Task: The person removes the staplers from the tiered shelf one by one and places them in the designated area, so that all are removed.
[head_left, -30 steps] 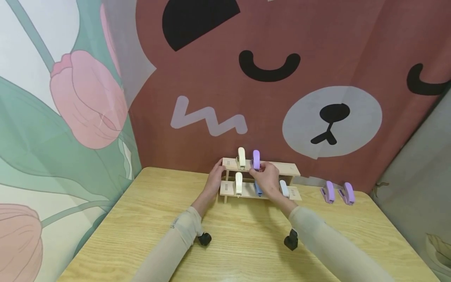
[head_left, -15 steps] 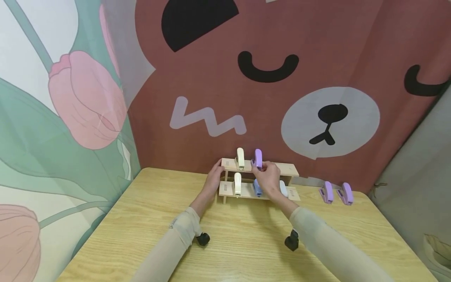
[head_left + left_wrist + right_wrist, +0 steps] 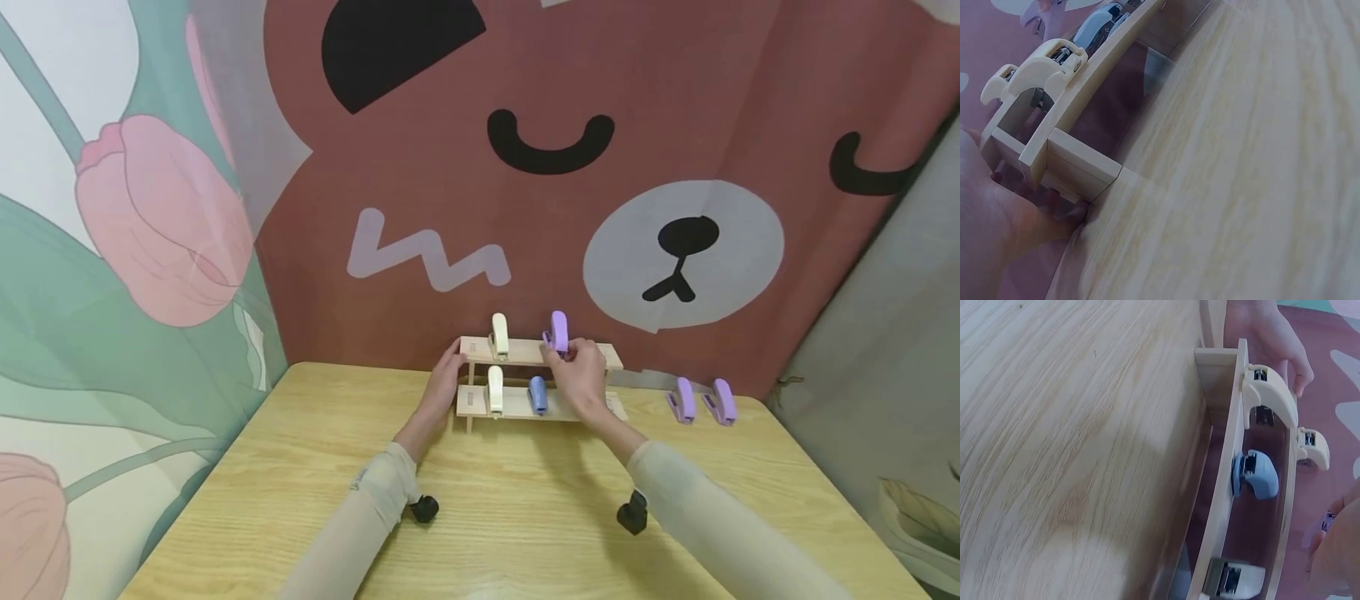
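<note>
A two-tier wooden rack (image 3: 517,400) stands at the back of the table. At its left end, my left hand (image 3: 444,382) grips the end of the frame, and some of its fingertips show between the boards in the left wrist view. My right hand (image 3: 583,377) pinches the lower front of a purple stapler (image 3: 558,331) on the upper shelf. A cream stapler (image 3: 499,336) stands left of it. On the lower shelf are another cream stapler (image 3: 495,390), a blue stapler (image 3: 537,395) and a whitish stapler (image 3: 1241,579), which my right hand hides in the head view.
Two more purple staplers (image 3: 683,400) (image 3: 722,402) stand on the table right of the rack. The wood-grain table (image 3: 510,517) extends in front. A curtain with a bear face (image 3: 420,317) hangs close behind the rack.
My right hand has shifted the purple stapler rightward along the upper shelf, widening its gap from the cream one. My left hand keeps its place at the rack's end. The head view has turned slightly right.
</note>
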`<state>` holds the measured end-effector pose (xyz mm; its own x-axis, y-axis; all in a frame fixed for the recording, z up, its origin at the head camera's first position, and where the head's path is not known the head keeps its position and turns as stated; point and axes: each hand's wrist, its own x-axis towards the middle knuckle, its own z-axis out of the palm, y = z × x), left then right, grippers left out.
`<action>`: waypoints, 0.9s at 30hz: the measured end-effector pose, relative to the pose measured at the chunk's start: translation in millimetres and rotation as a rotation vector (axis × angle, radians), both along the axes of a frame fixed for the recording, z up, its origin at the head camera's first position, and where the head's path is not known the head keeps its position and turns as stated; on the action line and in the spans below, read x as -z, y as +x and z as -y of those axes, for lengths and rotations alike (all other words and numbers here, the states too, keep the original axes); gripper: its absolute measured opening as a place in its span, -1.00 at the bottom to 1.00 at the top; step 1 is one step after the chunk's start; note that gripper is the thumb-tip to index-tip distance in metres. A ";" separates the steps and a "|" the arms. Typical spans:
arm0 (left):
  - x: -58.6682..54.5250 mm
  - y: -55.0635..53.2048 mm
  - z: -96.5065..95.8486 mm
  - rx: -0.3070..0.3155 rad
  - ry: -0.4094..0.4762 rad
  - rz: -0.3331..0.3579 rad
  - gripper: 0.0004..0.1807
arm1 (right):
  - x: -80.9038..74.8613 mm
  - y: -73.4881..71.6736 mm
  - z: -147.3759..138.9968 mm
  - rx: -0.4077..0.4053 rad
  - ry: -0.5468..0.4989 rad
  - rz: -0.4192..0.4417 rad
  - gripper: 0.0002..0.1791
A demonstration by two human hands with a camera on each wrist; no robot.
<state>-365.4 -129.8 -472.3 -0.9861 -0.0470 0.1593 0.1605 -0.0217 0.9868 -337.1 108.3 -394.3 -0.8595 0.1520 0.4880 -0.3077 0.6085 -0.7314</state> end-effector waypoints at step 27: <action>-0.6 1.4 -2.2 0.014 -0.017 -0.028 -0.36 | 0.8 13.2 -103.9 0.139 0.066 -0.005 -0.57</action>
